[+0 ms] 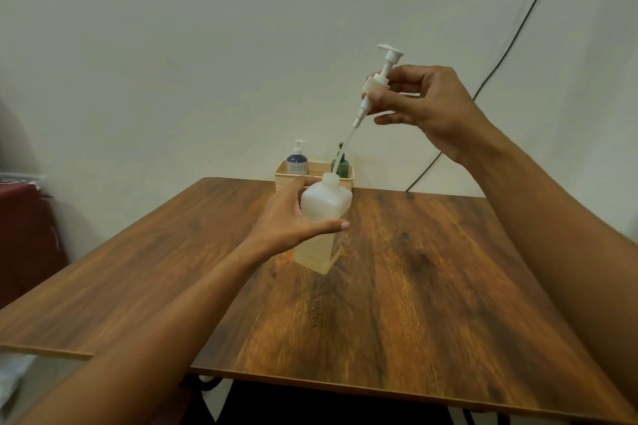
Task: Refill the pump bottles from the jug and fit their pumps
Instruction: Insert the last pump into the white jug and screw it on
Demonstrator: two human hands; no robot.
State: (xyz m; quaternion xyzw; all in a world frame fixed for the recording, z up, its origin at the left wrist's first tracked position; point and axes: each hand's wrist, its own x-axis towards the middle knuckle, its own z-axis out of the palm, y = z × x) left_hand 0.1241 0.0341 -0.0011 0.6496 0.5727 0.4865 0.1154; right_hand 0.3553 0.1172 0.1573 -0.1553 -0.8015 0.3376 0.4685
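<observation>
My left hand (289, 217) grips a translucent white square bottle (324, 214), tilted and lifted just above the wooden table (431, 286). Pale liquid fills its lower part. My right hand (424, 107) holds a white pump (379, 79) by its collar, up and to the right of the bottle. The pump's thin dip tube slants down and its end sits in the bottle's open neck (329, 179). No jug is in view.
A beige basket (312, 179) stands at the table's far edge against the wall, holding a blue pump bottle (297, 162) and a dark green bottle (341, 164). A black cable (518, 34) runs down the wall at the right. A dark red object (24, 235) sits at the left.
</observation>
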